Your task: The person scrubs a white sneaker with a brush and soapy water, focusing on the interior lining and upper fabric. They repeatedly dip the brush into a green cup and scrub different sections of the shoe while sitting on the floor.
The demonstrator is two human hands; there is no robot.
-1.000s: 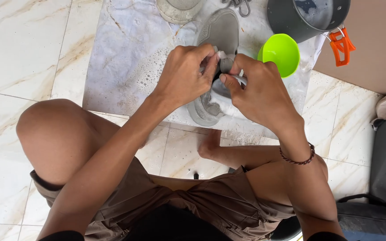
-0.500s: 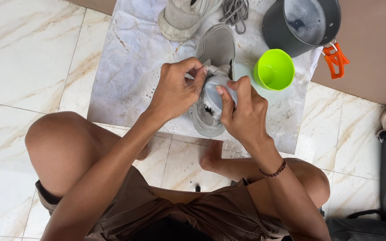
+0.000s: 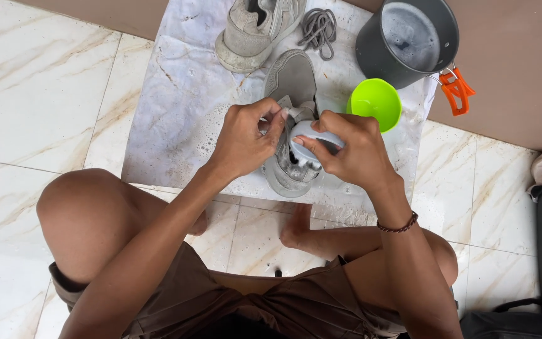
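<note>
Your hands work a grey shoe [image 3: 291, 88] w/ a pale grey brush [image 3: 316, 134]. Lime green cup [image 3: 374, 102], dark grey pot [image 3: 403, 44] w/ orange handle [image 3: 457, 89], white marbled cloth [image 3: 177, 107], cream veined tiles [image 3: 39, 94].

Matt grey cloth shoe [image 3: 291, 164], glossy green plastic cup [image 3: 374, 100], polished marble floor [image 3: 39, 107]

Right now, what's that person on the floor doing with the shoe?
A person sits on the tiled floor scrubbing a grey shoe on a wet, soapy sheet. The left hand steadies the shoe while the right hand presses a brush into it. The other shoe, loose laces, a green cup and a grey pot lie nearby.
</note>
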